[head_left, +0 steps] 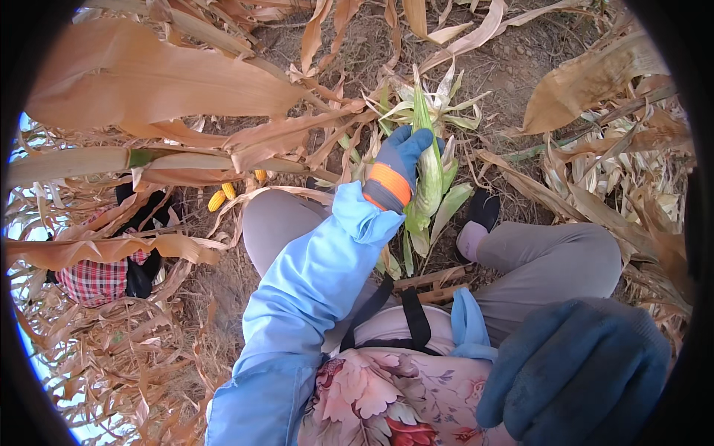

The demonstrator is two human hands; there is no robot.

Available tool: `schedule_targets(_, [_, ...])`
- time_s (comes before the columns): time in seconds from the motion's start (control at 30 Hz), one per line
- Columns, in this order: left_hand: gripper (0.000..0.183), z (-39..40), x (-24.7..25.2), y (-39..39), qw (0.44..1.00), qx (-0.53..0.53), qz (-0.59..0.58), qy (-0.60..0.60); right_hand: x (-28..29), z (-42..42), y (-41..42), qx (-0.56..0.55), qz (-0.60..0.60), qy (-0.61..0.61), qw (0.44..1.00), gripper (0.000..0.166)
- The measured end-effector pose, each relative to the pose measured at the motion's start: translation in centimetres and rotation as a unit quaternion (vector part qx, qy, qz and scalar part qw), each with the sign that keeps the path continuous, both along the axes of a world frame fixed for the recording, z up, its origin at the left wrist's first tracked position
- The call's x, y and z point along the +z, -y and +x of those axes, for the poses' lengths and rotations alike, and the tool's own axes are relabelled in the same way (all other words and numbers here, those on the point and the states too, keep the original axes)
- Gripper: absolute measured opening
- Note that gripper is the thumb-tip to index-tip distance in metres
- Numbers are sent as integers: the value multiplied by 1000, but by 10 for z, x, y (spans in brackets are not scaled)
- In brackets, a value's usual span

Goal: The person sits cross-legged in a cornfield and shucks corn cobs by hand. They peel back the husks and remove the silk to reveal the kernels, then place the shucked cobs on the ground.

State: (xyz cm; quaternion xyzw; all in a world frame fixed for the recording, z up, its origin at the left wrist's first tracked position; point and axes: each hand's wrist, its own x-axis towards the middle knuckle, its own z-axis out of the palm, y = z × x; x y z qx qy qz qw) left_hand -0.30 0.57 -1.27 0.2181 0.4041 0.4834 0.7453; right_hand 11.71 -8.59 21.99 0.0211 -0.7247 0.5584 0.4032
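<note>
My left hand point(407, 153), in a dark blue work glove with an orange and grey cuff, grips a green corn husk point(428, 181) in front of my knees. Whether an ear is inside the husk cannot be told. Pale, spread-open husks point(443, 103) lie just beyond it on the soil. Close to the camera at the lower right, my right hand point(580, 371) is raised in a blue glove; its fingers are curled and their inner side is hidden, so what it may hold does not show.
Dry corn stalks point(72, 166) and broad brown leaves point(162, 72) cross the left side. Yellow corn cobs point(216, 200) lie left of my knee. Another person in a red checked garment point(95, 280) is at the far left. More dry husks point(602, 167) lie on the right.
</note>
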Motion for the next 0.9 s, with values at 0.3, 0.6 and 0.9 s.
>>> schedule_targets(0.3, [29,-10,7,4,1000,19,-2,-16,-16,17,3,-275,-182,129,935,24])
schedule_targets(0.6, [28,-6,4,1,996,46,53,-52,-142,12,-31,-533,-34,328,779,17])
schedule_targets(0.9, [39,-12,0,4,998,47,41,20,-204,12,-28,-524,-78,377,760,55])
